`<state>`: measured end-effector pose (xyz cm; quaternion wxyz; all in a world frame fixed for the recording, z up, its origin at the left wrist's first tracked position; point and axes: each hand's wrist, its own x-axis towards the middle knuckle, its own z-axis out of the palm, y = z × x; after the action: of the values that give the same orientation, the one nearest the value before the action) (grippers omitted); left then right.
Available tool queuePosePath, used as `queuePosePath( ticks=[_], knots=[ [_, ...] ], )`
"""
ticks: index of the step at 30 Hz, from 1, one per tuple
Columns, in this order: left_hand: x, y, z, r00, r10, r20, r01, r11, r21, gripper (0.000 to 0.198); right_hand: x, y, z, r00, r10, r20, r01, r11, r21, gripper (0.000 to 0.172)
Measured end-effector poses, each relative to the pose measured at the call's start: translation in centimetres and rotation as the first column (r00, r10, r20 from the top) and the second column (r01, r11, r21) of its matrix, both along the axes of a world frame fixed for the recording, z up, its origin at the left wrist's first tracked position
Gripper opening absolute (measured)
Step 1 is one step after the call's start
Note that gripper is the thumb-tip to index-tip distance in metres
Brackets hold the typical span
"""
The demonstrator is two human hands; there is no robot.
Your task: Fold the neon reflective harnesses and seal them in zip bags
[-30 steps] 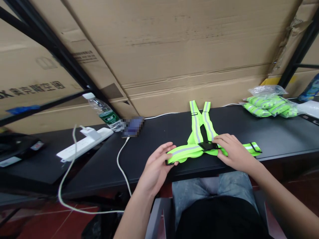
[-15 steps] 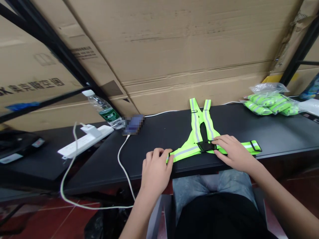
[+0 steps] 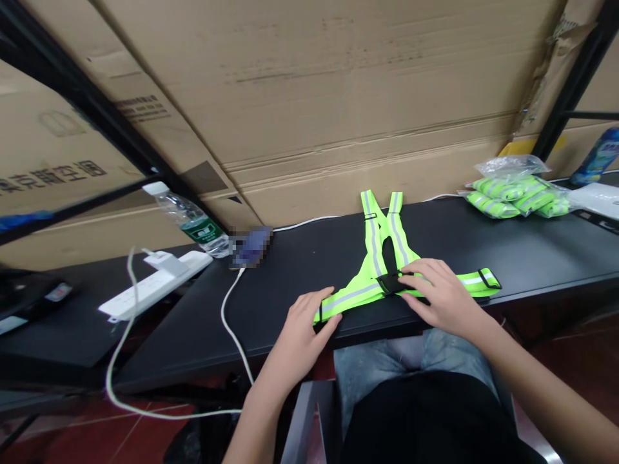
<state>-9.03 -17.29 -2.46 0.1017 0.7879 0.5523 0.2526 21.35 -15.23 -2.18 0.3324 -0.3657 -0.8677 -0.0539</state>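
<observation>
A neon-green reflective harness [image 3: 372, 248] with grey stripes lies flat on the black table [image 3: 309, 258], its two shoulder straps pointing towards the cardboard. At its centre is a black buckle [image 3: 391, 283]. My left hand [image 3: 307, 325] is at the left end of the waist strap, thumb and fingers apart on either side of the strap end with its black slider. My right hand [image 3: 435, 293] rests over the strap just right of the buckle, its fingertips at the buckle's edge; the fingers are slightly bent and partly spread.
Bagged green straps [image 3: 520, 195] lie at the back right, near a blue bottle [image 3: 597, 156]. To the left are a tilted water bottle [image 3: 191, 222], a phone [image 3: 254, 247], a white power strip [image 3: 155, 283] and a loose white cable [image 3: 229, 322]. Cardboard [image 3: 309, 96] stands behind.
The thumb and fingers of my left hand have parted around the strap end. My right hand stays beside the buckle. The whole view has shifted slightly.
</observation>
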Motion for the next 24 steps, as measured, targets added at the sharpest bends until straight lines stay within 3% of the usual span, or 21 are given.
queuePosePath(
  ticks=[3, 7, 10, 13, 17, 24],
  knots=[
    [-0.1, 0.3, 0.2, 0.999, -0.01, 0.038, 0.01, 1.0, -0.006, 0.034, -2.8, -0.1, 0.5, 0.997, 0.053, 0.06, -0.052, 0.999, -0.013, 0.023],
    [0.2, 0.4, 0.6, 0.997, -0.008, 0.082, 0.008, 1.0, -0.001, 0.035, -6.7, 1.1, 1.3, 0.979, 0.128, 0.158, -0.113, 0.988, -0.1, 0.043],
    [0.1, 0.3, 0.8, 0.993, -0.025, 0.115, 0.024, 1.0, 0.003, 0.034, -8.2, 2.5, 1.5, 0.954, 0.224, 0.199, -0.196, 0.969, -0.15, 0.039],
    [-0.4, 0.3, 1.0, 0.989, 0.01, 0.147, -0.013, 1.0, 0.016, 0.036, -8.4, 3.5, 1.2, 0.938, 0.281, 0.204, -0.237, 0.948, -0.214, 0.031],
    [-1.2, 0.6, 1.2, 0.984, 0.045, 0.173, -0.046, 0.999, 0.001, 0.042, -7.8, 3.7, 1.0, 0.947, 0.241, 0.213, -0.186, 0.95, -0.249, 0.027],
    [-2.2, 1.1, 0.6, 0.985, -0.116, 0.128, 0.122, 0.992, -0.043, 0.028, -6.3, 3.0, 1.4, 0.956, 0.218, 0.197, -0.165, 0.953, -0.254, 0.027]
  ],
)
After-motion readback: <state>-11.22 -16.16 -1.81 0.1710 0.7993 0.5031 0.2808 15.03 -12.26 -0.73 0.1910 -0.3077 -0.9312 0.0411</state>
